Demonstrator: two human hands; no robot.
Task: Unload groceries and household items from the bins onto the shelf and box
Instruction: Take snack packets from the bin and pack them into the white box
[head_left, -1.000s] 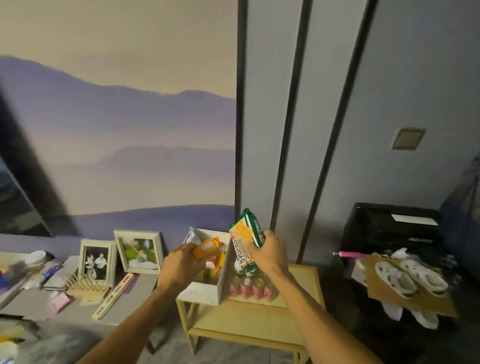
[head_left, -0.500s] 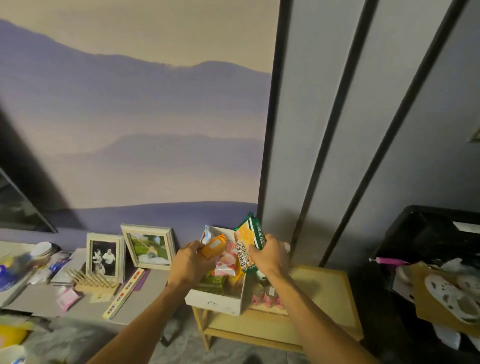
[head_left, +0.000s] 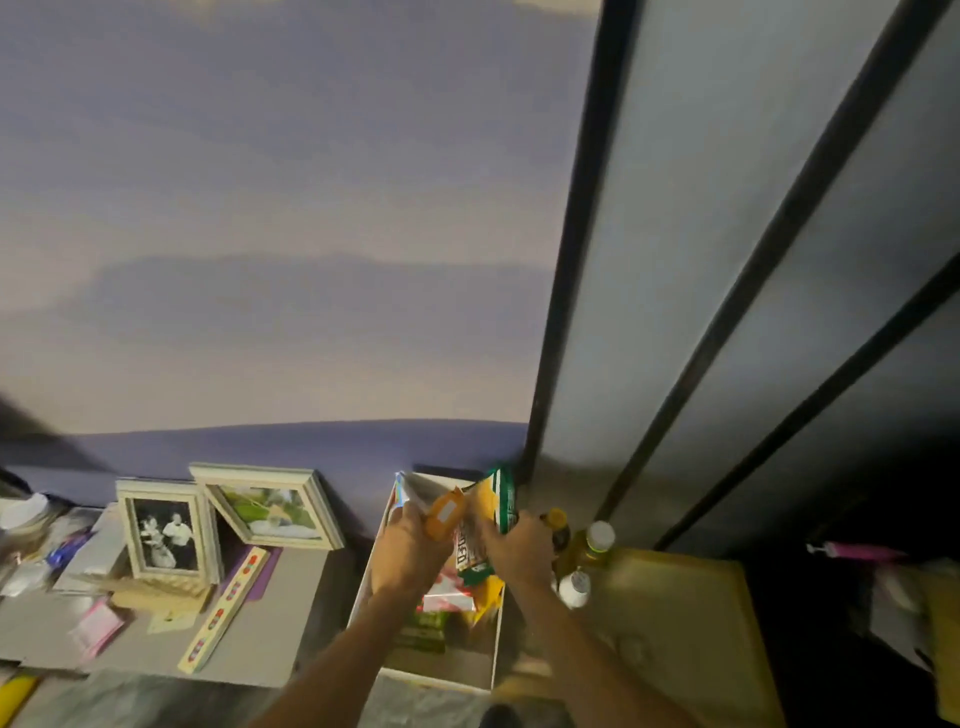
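Both my forearms reach forward over the white box (head_left: 496, 644), which sits open-topped with packets inside it. My left hand (head_left: 408, 553) is closed around a small orange bottle (head_left: 445, 514); my right hand (head_left: 519, 551) is closed on a green-and-orange snack packet (head_left: 491, 512), both held just above the box. Just right, bottles (head_left: 595, 543) stand on the wooden shelf (head_left: 680, 623); farther left, two photo frames (head_left: 166, 527) lean on the worktop (head_left: 291, 613) against the wall.
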